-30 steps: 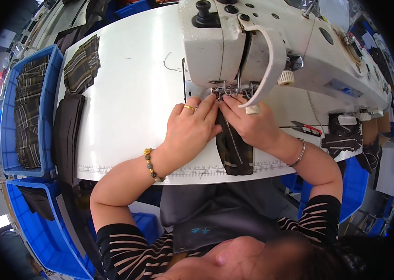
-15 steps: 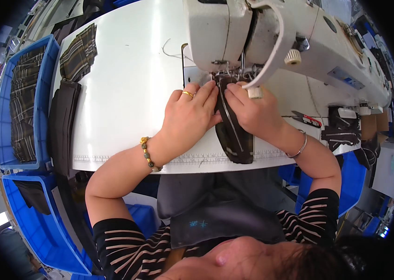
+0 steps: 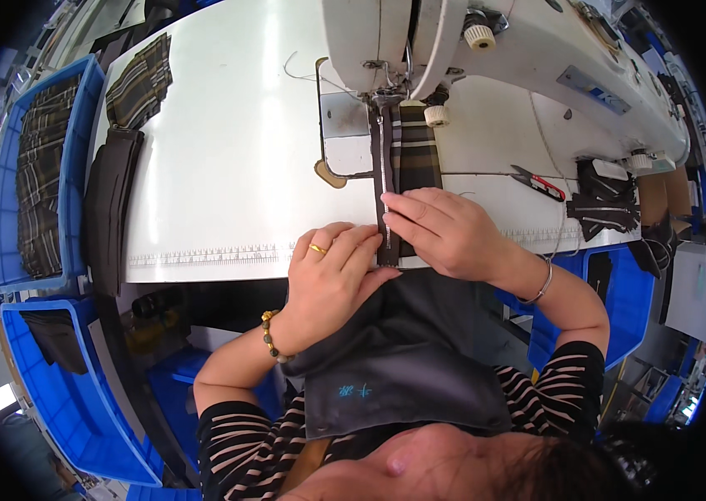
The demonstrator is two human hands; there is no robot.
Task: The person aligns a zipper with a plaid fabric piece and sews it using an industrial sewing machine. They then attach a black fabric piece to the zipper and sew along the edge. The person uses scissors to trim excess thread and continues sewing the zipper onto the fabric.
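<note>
A dark zipper strip (image 3: 380,159) lies lengthwise on olive plaid fabric (image 3: 416,154), its far end under the presser foot (image 3: 386,98) of the white sewing machine (image 3: 520,58). My left hand (image 3: 328,284) is at the table's front edge, fingers curled round the near end of the strip, thumb stretched along the edge. My right hand (image 3: 441,234) rests on the strip just above it, fingertips pinching or pressing the zipper against the fabric.
Blue bins (image 3: 94,86) (image 3: 86,417) stand left, the upper holding plaid pieces; another (image 3: 629,309) is below right. Dark folded pieces (image 3: 111,209) and plaid pieces (image 3: 137,79) lie on the white table (image 3: 219,167). Red-handled snips (image 3: 549,185) and dark zippered pieces (image 3: 604,209) lie right.
Both hands have moved from beside the needle down toward the table's front edge, exposing the zipper strip and plaid fabric beneath it. My left hand is now at the strip's near end.
</note>
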